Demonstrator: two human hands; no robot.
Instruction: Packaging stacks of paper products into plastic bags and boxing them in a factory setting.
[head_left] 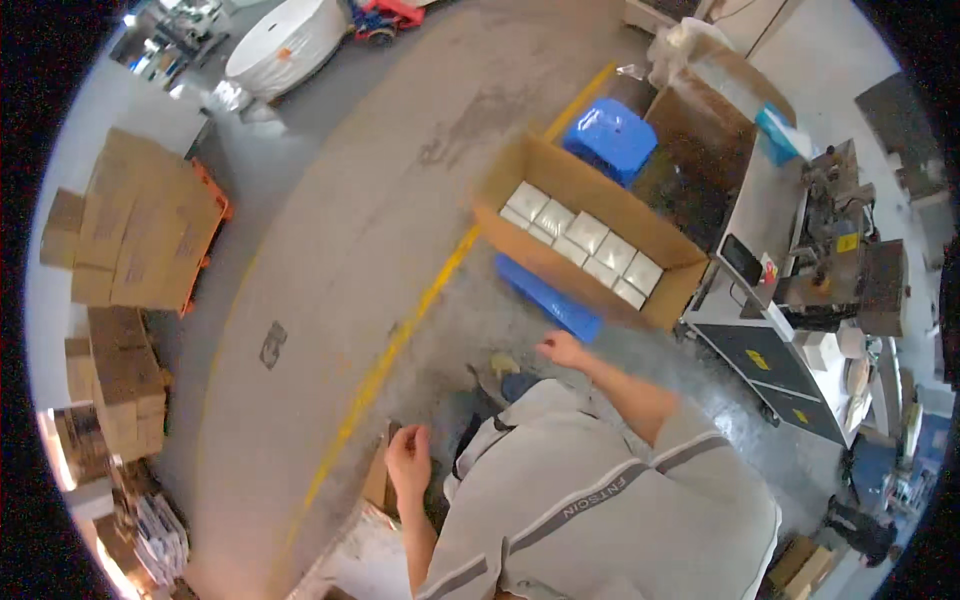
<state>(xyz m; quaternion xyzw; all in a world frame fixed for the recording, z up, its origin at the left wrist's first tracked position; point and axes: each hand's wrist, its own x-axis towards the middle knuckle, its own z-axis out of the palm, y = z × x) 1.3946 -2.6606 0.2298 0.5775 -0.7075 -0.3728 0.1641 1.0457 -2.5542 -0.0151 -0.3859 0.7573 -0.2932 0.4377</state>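
My left hand [408,464] hangs low at my left side with its fingers loosely bent and nothing visible in it. Beside it is the edge of a brown cardboard piece [377,482]; I cannot tell whether they touch. My right hand [562,349] is in front of my body, its fingers curled in and nothing showing between them. Just beyond that hand stands an open cardboard carton [520,238] holding several small white boxes [587,232] in rows. A blue plastic piece [548,298] shows under the carton's near side, apart from my right hand.
A blue stool [612,138] stands behind the carton. On the right is a workbench with dark cabinet doors [742,352], a phone [741,260] and metal equipment [835,235]. Stacked cartons [145,220] line the far left, past a yellow floor line [412,320]. A large white wrapped roll [285,45] lies beyond.
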